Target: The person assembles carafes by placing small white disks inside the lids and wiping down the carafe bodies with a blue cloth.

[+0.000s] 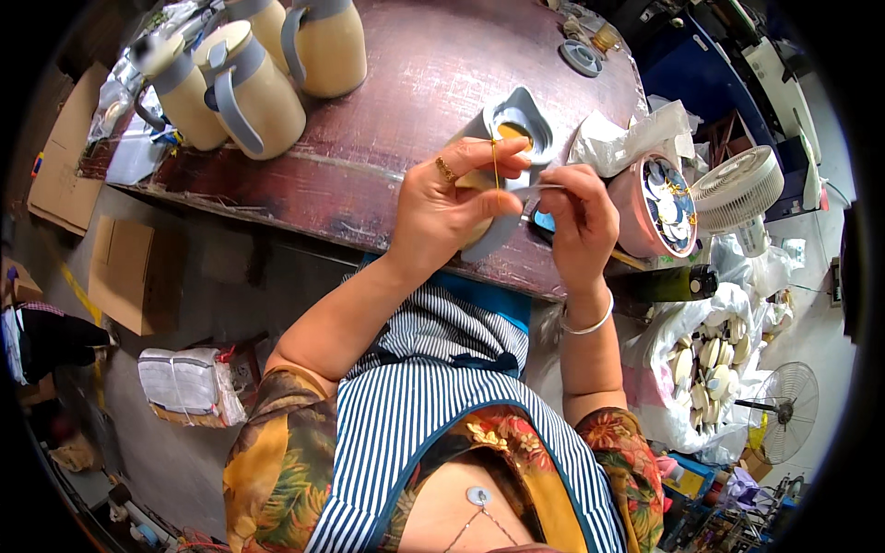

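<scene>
My left hand (447, 203) has its thumb and fingers apart, holding a thin yellow cord loop (496, 166) stretched between them. Close beside it, my right hand (583, 217) pinches a thin pale tag (546, 187), seen nearly edge-on. Behind and below both hands stands a cream and grey jug (525, 106) with its lid off and its inside showing orange; my hands hide part of its body and handle. To the right, a pink bucket (636, 217) holds several round white and dark tags with yellow cords.
Several cream jugs with grey handles (249, 92) stand at the table's left. Grey lid parts (581, 57) lie at the back right. Beyond the bucket are a small fan (737, 189), a dark green bottle (668, 283) and a white bag (659, 341) of cream pieces. The table (415, 64) is dark red.
</scene>
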### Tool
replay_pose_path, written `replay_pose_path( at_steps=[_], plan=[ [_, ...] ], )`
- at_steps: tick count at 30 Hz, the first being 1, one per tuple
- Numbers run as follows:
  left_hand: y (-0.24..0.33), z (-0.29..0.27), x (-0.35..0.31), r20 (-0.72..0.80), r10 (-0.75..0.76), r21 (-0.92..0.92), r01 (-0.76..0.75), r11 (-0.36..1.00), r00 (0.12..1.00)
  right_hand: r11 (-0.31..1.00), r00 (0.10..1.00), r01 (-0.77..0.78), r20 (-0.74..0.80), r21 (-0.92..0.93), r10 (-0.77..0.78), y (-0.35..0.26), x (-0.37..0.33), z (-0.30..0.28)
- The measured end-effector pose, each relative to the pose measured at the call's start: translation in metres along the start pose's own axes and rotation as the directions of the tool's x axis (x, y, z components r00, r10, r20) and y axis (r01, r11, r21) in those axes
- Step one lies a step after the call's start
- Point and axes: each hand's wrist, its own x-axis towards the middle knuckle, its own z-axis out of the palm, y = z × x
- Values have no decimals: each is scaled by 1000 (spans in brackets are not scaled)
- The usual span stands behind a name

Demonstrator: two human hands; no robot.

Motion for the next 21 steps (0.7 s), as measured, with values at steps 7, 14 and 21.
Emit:
replay_pose_path(
  at_steps=[7, 14, 21],
  plan=[
    [52, -18, 42, 534, -75, 610, -321, 725, 842, 980, 1000, -5, -4, 198, 6, 29, 6, 17],
    [57, -29, 74, 413, 15, 870, -400, 290, 910, 931, 995, 88, -19, -354, -101, 15, 0, 33],
    [-32, 0, -55, -322, 131, 655, 121, 746, 937, 744, 942, 195, -91, -639, -325, 27, -21, 53]
  ],
)
